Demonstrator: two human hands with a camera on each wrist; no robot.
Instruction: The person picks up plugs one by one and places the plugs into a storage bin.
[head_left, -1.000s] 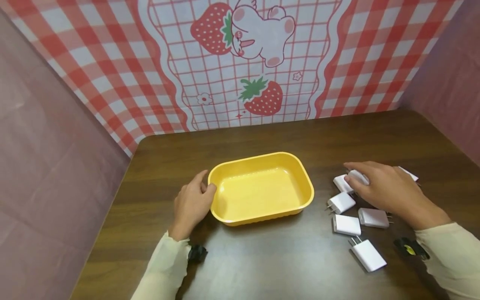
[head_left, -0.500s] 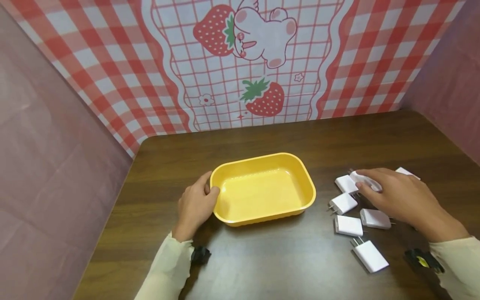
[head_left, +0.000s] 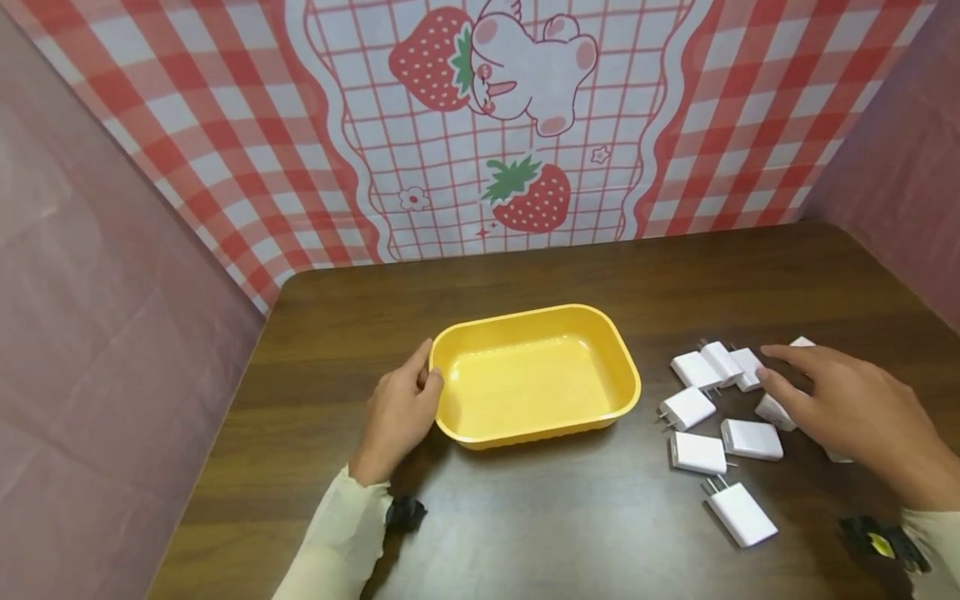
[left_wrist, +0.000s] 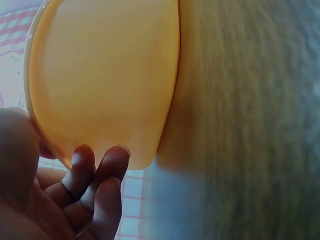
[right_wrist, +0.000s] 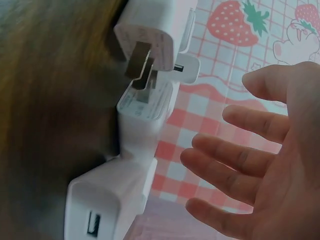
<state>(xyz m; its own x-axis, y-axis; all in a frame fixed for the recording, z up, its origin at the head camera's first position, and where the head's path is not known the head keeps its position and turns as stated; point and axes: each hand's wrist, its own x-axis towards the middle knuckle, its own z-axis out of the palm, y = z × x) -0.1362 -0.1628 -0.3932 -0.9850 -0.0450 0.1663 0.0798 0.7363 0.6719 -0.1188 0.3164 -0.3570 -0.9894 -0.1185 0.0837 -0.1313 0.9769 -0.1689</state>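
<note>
At the left end of a yellow plastic tray (head_left: 536, 392), my left hand (head_left: 401, 408) grips the rim, thumb over the edge and fingers against the outer wall (left_wrist: 105, 75). My right hand (head_left: 855, 404) hovers over the right side of a group of white USB charger plugs, its fingers (right_wrist: 235, 145) spread and holding nothing. One charger plug (head_left: 776, 411) lies partly under that hand. In the right wrist view a charger plug (right_wrist: 150, 35) shows its metal prongs, and another charger plug (right_wrist: 95, 205) shows its USB port.
Several more plugs lie close together right of the tray, among them a charger (head_left: 742, 514) nearest the front. The brown wooden table (head_left: 525, 517) meets a red-and-white checked cloth (head_left: 247, 150) at the back. Pinkish cloth walls (head_left: 97, 333) stand at both sides.
My right hand has drawn back to the right, away from the charger plugs it was touching, uncovering more of them. The tray has shifted slightly right with my left hand.
</note>
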